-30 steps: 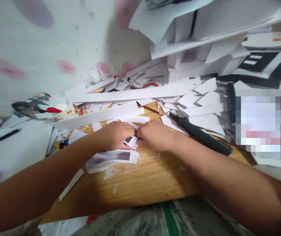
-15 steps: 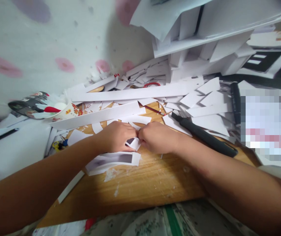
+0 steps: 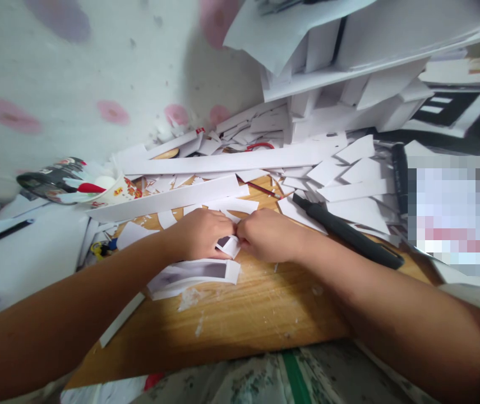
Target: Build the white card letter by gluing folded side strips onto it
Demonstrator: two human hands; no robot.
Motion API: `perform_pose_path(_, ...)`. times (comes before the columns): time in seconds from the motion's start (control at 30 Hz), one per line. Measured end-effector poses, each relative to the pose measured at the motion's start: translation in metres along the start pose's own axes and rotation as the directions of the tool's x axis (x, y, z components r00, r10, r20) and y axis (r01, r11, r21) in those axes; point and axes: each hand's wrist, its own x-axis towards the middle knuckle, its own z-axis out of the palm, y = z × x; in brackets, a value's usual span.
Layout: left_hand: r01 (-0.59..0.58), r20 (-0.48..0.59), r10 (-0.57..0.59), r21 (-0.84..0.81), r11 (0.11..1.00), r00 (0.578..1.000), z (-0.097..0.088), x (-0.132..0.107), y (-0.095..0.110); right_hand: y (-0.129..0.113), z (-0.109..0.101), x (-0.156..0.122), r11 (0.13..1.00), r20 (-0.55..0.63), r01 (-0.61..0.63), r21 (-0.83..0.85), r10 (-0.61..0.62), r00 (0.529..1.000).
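Near the middle of the wooden table, my left hand and my right hand meet, fingers bent and closed. Between them is a small folded white paper piece with a dark opening, mostly covered by my left hand. The left fingers curl round it, and the right fingers press at its right end. Just in front lies a longer white paper piece with a dark, hollow middle. Curved white paper strips lie behind my knuckles. What the hidden fingertips pinch exactly cannot be seen.
A black-handled tool lies to the right, with a pencil behind my hands. Long white strips and paper scraps cover the back. At left stands a paper cup holding a red-handled item. A white shelf overhangs the back right.
Both hands stay closed at the same spot on the small paper piece. Only a slight shift of the whole view is visible.
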Motion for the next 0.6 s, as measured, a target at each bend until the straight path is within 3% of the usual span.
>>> perform_pose_path(0.27, 0.048, 0.098, -0.054, 0.059, 0.997, 0.994, -0.0047, 0.0033, 0.0052, -0.0023, -0.0023, -0.0026, 0.999, -0.007, -0.046, 0.024, 0.046, 0.999)
perform_pose_path(0.6, 0.058, 0.121, -0.060, 0.024, 0.998, 0.991, -0.0072, 0.0038, 0.0042, -0.0036, -0.0042, -0.0022, 0.997, 0.024, -0.065, 0.033, 0.065, 0.998)
